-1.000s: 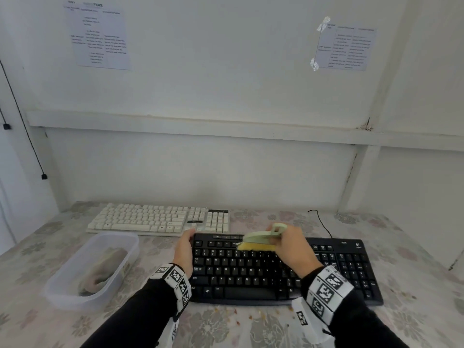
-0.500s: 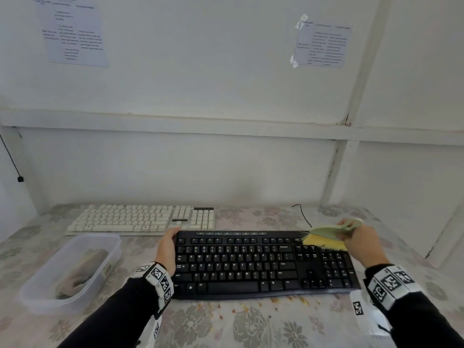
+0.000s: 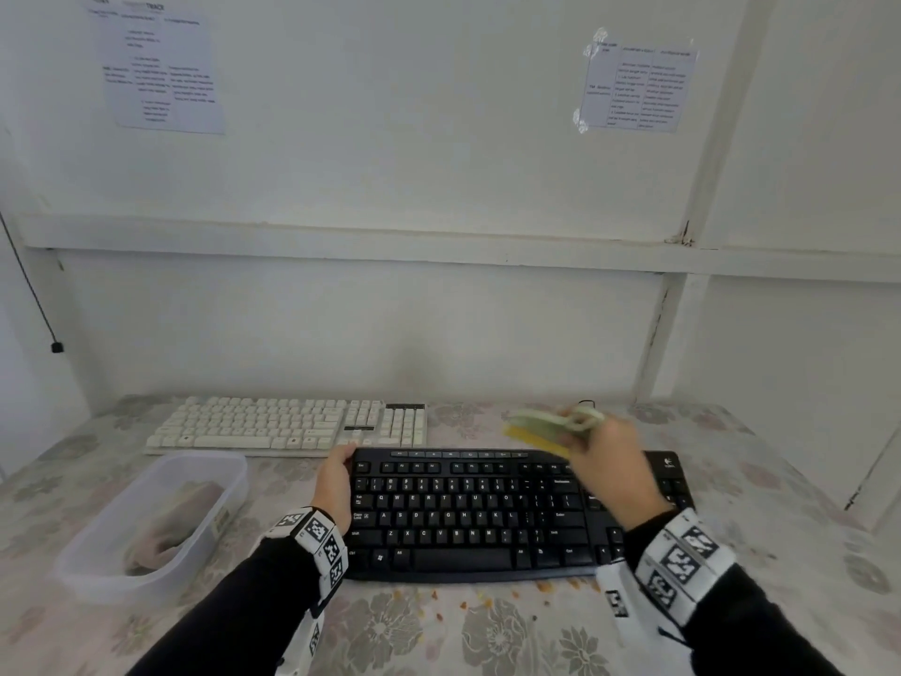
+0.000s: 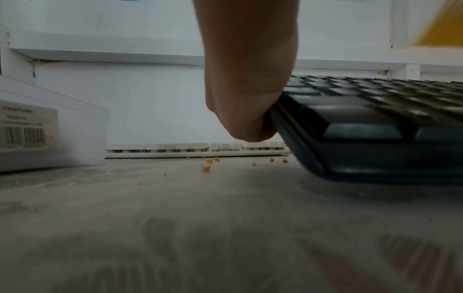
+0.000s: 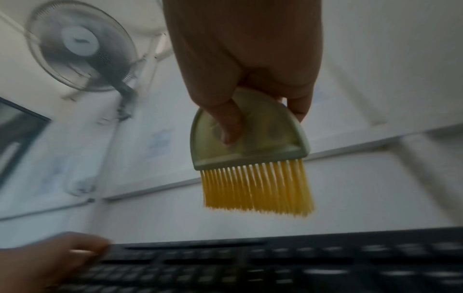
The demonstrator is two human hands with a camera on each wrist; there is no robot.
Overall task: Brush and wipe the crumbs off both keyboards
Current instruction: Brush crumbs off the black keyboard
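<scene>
— Where's the brush right now?

— I have the brush [image 5: 250, 150] in my right hand [image 3: 612, 473]. The thumb and fingers clench its pale green handle, and the yellow bristles hang in the air above the far edge of the black keyboard [image 3: 487, 514], toward its right half. From the head view it looks blurred, so I can't tell exactly how it tilts there; in the right wrist view the bristles are clear of the keys.

— And your other grip?

— My left hand [image 3: 335, 480] is on the black keyboard's left end, at the far corner. The heel of the hand is against the edge in the left wrist view. The fingers are hidden there, so I can't tell whether they're curled round it or only pressing.

— Crumbs?

— Orange crumbs [image 3: 480, 600] lie on the flowered bench [image 3: 536, 641] just in front of the black keyboard, and a few more sit off its left end [image 4: 209, 163].

— The second keyboard?

— The white keyboard [image 3: 287, 424] lies behind the black keyboard and to its left. A clear plastic tub [image 3: 97, 573] with a cloth [image 3: 170, 524] in it stands left of the black keyboard.
</scene>
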